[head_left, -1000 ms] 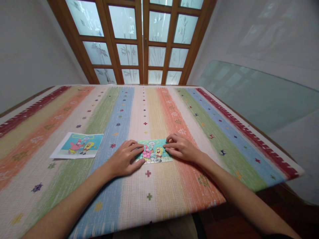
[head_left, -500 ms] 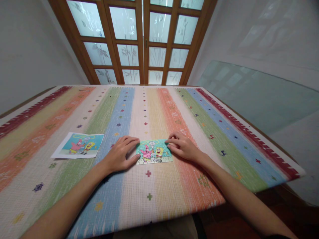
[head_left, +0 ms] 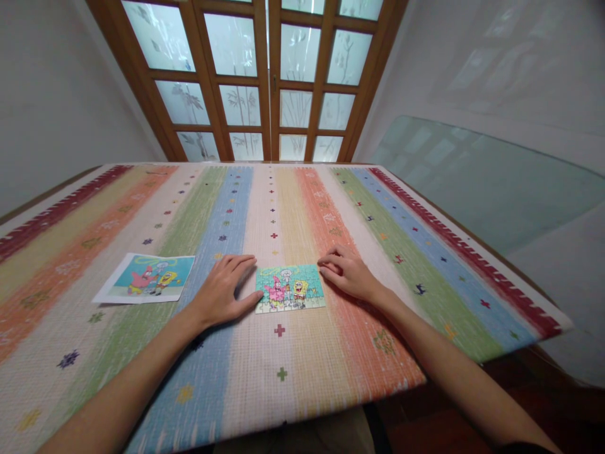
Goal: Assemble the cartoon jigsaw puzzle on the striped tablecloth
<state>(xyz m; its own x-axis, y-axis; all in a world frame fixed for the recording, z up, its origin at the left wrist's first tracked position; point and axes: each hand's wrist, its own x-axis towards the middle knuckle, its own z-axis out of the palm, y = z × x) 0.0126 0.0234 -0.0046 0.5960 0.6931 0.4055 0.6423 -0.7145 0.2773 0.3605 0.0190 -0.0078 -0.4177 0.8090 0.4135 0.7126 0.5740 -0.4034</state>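
Observation:
A small jigsaw puzzle (head_left: 289,289) with cartoon figures on a teal background lies flat on the striped tablecloth, its pieces joined into a rectangle. My left hand (head_left: 225,291) rests at its left side, thumb and fingers apart, with the thumb tip at the puzzle's left edge and the fingertips by the upper left corner. By the upper right corner is my right hand (head_left: 347,272), its fingers curled together and nothing visible in them. To the left lies a printed picture (head_left: 150,279) of the same cartoon figures, on white paper with a slightly raised edge.
The striped tablecloth (head_left: 312,353) covers a wide table whose front edge is close to me. A glass-paned wooden door (head_left: 269,82) stands beyond the far edge. On the right, a pale green panel (head_left: 472,170) is against the wall.
Both hands have eased slightly away from the puzzle; the left fingers have moved off its upper left corner and the right fingers off its right edge. The view has shifted slightly.

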